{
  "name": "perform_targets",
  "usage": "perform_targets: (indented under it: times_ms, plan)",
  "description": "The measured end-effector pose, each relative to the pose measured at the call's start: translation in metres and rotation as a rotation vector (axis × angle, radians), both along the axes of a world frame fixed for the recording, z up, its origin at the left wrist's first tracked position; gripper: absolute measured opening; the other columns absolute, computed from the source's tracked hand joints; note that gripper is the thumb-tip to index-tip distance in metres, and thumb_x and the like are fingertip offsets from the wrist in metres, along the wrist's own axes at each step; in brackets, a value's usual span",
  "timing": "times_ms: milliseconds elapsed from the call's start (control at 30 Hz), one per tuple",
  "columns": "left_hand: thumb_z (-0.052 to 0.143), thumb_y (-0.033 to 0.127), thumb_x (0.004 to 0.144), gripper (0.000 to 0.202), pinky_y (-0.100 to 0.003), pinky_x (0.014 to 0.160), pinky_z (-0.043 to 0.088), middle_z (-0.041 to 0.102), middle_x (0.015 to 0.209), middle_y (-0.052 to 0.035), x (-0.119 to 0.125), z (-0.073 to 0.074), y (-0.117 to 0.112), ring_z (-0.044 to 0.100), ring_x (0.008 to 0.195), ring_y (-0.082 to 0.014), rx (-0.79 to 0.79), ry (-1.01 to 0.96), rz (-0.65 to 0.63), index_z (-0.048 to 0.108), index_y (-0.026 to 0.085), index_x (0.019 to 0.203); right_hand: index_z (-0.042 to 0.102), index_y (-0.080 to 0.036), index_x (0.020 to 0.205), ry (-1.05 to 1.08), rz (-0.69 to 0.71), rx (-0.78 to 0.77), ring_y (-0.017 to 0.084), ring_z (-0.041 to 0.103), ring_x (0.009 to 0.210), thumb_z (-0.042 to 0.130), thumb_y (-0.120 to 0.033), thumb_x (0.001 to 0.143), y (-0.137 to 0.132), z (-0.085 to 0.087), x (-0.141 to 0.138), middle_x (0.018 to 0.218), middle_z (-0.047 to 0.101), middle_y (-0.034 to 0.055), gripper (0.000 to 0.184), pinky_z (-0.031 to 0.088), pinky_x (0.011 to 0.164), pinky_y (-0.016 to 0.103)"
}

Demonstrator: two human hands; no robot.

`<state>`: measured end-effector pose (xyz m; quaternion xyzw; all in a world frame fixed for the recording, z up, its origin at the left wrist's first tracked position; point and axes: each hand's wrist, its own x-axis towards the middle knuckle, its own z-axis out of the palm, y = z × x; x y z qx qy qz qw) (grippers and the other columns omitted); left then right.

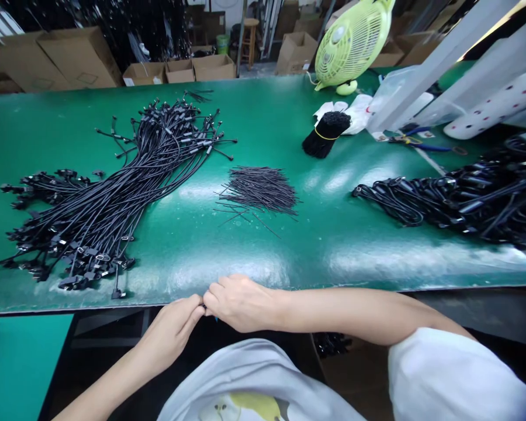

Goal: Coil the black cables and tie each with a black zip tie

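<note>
At the table's front edge my left hand (177, 324) and my right hand (236, 304) meet, fingertips against fingertips. Both are closed in a pinch. Only a tiny dark bit shows between them, and what they hold is hidden. Beyond them lies a pile of short black ties (263, 190), a few strewn loose at its near side. To the left spreads a big heap of black cables (127, 181) with connectors at both ends.
Coiled black cables (464, 199) lie heaped at the right. A banded bundle of black ties (326, 134) rests at the back, near a green fan (353, 44) and blue-handled pliers (421, 143). Cardboard boxes (79, 58) stand behind the green table (263, 257).
</note>
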<state>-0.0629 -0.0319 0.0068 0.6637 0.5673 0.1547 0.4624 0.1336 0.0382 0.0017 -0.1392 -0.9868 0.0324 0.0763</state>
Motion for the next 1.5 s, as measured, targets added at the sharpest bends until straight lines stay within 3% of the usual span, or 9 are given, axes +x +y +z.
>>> perform_targets:
  times_ms: [267, 367, 467, 600, 767, 867, 1067, 1333, 1500]
  plan:
    - [0.041, 0.046, 0.093, 0.037, -0.025, 0.059, 0.03, 0.046, 0.064, 0.0018, 0.007, 0.003, 0.009, 0.04, 0.062, -0.0137, -0.151, -0.198, 0.103, 0.056, 0.018, 0.072, 0.063, -0.015, 0.093, -0.015, 0.063, -0.323, 0.015, 0.058, 0.069, 0.045, -0.031, 0.098, 0.029, 0.015, 0.014, 0.082, 0.066, 0.0041, 0.024, 0.041, 0.057, 0.026]
    - [0.046, 0.051, 0.091, 0.039, -0.025, 0.059, 0.029, 0.043, 0.062, 0.0021, 0.003, -0.001, 0.01, 0.039, 0.061, -0.0136, -0.109, -0.292, 0.297, 0.062, 0.017, 0.08, 0.066, -0.019, 0.104, 0.25, -0.289, -0.406, 0.011, 0.06, 0.079, 0.04, -0.035, 0.099, 0.094, 0.024, 0.055, 0.097, 0.067, 0.0034, 0.031, 0.045, 0.072, 0.023]
    - [0.05, 0.054, 0.088, 0.04, -0.025, 0.057, 0.028, 0.038, 0.056, 0.0038, 0.0, -0.01, 0.01, 0.035, 0.057, -0.0122, -0.105, -0.497, 0.485, 0.061, 0.016, 0.081, 0.068, -0.007, 0.104, 0.392, -0.904, -0.12, 0.014, 0.057, 0.09, 0.042, -0.031, 0.096, 0.162, 0.017, 0.101, 0.102, 0.063, 0.0128, 0.036, 0.041, 0.084, 0.029]
    - [0.056, 0.055, 0.085, 0.042, -0.024, 0.055, 0.027, 0.039, 0.054, 0.0041, 0.006, -0.016, 0.012, 0.033, 0.053, -0.0102, -0.152, -0.665, 0.526, 0.061, 0.014, 0.081, 0.068, -0.006, 0.08, 0.314, -0.993, -0.09, 0.016, 0.053, 0.082, 0.055, -0.015, 0.087, 0.203, -0.005, 0.127, 0.086, 0.061, 0.0118, 0.017, 0.04, 0.08, 0.029]
    - [0.065, 0.051, 0.082, 0.039, -0.024, 0.057, 0.029, 0.043, 0.059, 0.003, 0.017, -0.011, 0.016, 0.036, 0.056, -0.0087, -0.197, -0.744, 0.598, 0.066, 0.012, 0.087, 0.063, -0.007, 0.096, 0.389, -1.091, 0.025, 0.024, 0.051, 0.096, 0.043, -0.014, 0.093, 0.183, 0.004, 0.113, 0.105, 0.058, 0.0196, 0.022, 0.038, 0.087, 0.038]
    - [0.068, 0.048, 0.08, 0.044, -0.023, 0.054, 0.025, 0.04, 0.059, 0.0043, 0.028, -0.006, 0.02, 0.033, 0.054, -0.0072, -0.246, -0.864, 0.666, 0.066, 0.013, 0.107, 0.062, -0.013, 0.095, 0.42, -0.995, -0.05, 0.019, 0.054, 0.091, 0.044, -0.019, 0.096, 0.139, 0.015, 0.085, 0.097, 0.062, 0.0108, 0.019, 0.041, 0.086, 0.032]
    - [0.067, 0.05, 0.08, 0.059, -0.022, 0.052, 0.028, 0.04, 0.061, 0.0047, 0.045, -0.011, 0.029, 0.033, 0.054, -0.0082, -0.156, -0.952, 0.664, 0.057, 0.015, 0.126, 0.061, -0.017, 0.089, 0.498, -0.479, -0.776, 0.009, 0.057, 0.071, 0.054, -0.019, 0.091, 0.028, -0.002, 0.008, 0.082, 0.062, -0.0014, 0.008, 0.044, 0.065, 0.019]
    - [0.058, 0.04, 0.082, 0.033, -0.033, 0.082, 0.048, 0.067, 0.086, -0.0069, 0.022, -0.023, 0.024, 0.061, 0.087, -0.024, 0.26, -0.271, 0.539, 0.07, 0.019, 0.105, 0.061, -0.012, 0.085, 0.306, 0.046, 0.431, 0.016, 0.053, 0.078, 0.038, -0.012, 0.095, 0.017, 0.018, -0.01, 0.088, 0.059, 0.0066, 0.024, 0.039, 0.065, 0.031]
    - [0.058, 0.032, 0.078, 0.023, -0.039, 0.09, 0.05, 0.072, 0.089, -0.0091, 0.011, -0.01, 0.018, 0.064, 0.096, -0.0305, 0.213, -0.265, 0.353, 0.074, 0.021, 0.09, 0.056, -0.015, 0.082, 0.147, 0.298, 0.476, 0.014, 0.05, 0.069, 0.034, -0.014, 0.097, 0.024, 0.043, -0.016, 0.08, 0.054, 0.0033, 0.027, 0.036, 0.06, 0.03]
